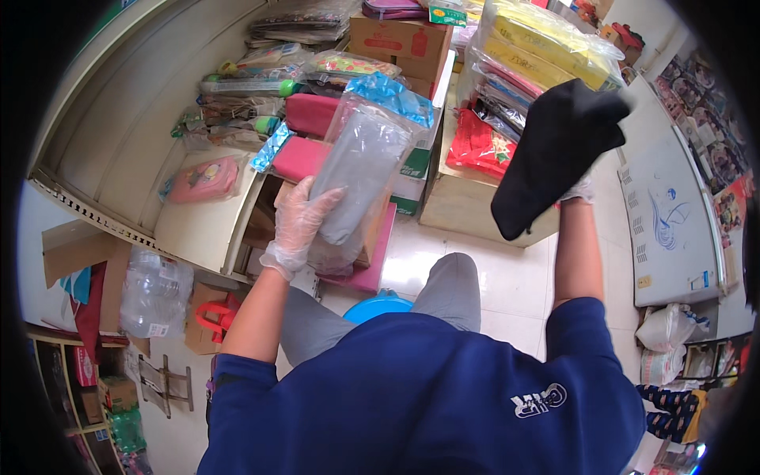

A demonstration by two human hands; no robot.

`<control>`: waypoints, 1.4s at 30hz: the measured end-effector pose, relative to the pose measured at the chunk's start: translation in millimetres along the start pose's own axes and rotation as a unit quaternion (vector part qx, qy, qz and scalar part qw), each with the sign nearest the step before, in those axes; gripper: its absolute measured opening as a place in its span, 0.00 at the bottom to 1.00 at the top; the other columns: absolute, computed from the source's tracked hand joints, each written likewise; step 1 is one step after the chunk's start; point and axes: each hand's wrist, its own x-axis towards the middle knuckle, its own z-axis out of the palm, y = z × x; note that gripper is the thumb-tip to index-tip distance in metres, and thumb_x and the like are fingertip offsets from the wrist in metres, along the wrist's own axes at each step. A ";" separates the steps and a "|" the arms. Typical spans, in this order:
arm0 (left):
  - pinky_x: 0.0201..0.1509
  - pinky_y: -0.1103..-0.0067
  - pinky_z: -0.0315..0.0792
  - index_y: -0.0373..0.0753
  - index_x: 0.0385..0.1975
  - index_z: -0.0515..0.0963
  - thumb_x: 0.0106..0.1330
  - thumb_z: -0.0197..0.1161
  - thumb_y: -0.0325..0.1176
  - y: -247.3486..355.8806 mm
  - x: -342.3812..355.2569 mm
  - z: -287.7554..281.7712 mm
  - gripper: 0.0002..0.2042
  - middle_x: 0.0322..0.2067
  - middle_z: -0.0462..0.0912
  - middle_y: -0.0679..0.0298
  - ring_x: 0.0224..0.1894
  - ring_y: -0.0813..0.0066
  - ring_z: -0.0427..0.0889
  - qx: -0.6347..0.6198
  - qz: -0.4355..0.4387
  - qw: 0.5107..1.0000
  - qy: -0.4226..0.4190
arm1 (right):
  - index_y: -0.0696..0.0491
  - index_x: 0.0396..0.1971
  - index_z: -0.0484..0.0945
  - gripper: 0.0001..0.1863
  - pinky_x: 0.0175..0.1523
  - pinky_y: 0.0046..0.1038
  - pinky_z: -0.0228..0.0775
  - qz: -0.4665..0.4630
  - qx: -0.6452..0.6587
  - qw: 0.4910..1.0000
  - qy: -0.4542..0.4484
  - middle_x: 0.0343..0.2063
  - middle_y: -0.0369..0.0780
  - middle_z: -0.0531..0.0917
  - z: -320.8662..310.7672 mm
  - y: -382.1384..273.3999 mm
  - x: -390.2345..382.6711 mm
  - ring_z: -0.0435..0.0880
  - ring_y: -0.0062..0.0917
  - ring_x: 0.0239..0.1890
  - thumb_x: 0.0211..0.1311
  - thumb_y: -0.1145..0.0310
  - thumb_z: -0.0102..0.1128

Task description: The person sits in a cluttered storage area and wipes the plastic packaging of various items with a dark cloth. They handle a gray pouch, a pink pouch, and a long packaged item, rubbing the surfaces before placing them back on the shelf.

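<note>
My left hand (301, 220), in a clear plastic glove, grips a long grey pouch (360, 170) inside a transparent bag with a shiny blue top edge. It is tilted up in front of the shelf. A black cloth (550, 154) hangs raised on the right, its upper end blurred. My right hand (583, 190), also in a clear glove, is mostly hidden behind this cloth and holds it. Two pink pouches (301, 157) in similar wrapping lie just beyond my left hand.
A metal shelf (131, 103) curves along the left, with a wrapped pink case (207, 180) on it. Ahead stand a cardboard box (400, 47) and a stack of yellow packages (546, 47). A white chest (673, 214) stands at right; a blue basin (378, 305) sits between my legs.
</note>
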 end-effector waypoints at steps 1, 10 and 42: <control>0.44 0.80 0.74 0.34 0.47 0.79 0.61 0.69 0.46 2.2 1.0 5.8 0.22 0.37 0.85 0.64 0.38 0.81 0.81 -0.010 -0.015 1.000 -0.006 | 0.58 0.55 0.74 0.21 0.61 0.32 0.70 -0.005 0.032 0.999 0.008 0.52 0.42 0.80 7.3 11.8 -5.1 0.79 0.30 0.53 0.62 0.69 0.61; 0.45 0.76 0.74 0.38 0.45 0.80 0.59 0.69 0.49 9.4 -1.9 14.3 0.23 0.35 0.86 0.60 0.38 0.74 0.83 0.079 -0.058 0.995 -0.029 | 0.56 0.60 0.69 0.22 0.66 0.33 0.65 -0.004 0.102 0.995 0.006 0.56 0.40 0.76 71.7 67.0 -8.4 0.76 0.29 0.57 0.67 0.69 0.56; 0.37 0.64 0.74 0.41 0.38 0.79 0.59 0.66 0.54 34.7 -0.7 19.6 0.21 0.30 0.83 0.50 0.35 0.49 0.82 0.298 0.075 0.949 -0.066 | 0.54 0.48 0.77 0.37 0.53 0.26 0.71 0.032 -0.300 0.953 0.014 0.40 0.34 0.82 107.8 100.3 -35.7 0.78 0.22 0.43 0.36 0.55 0.84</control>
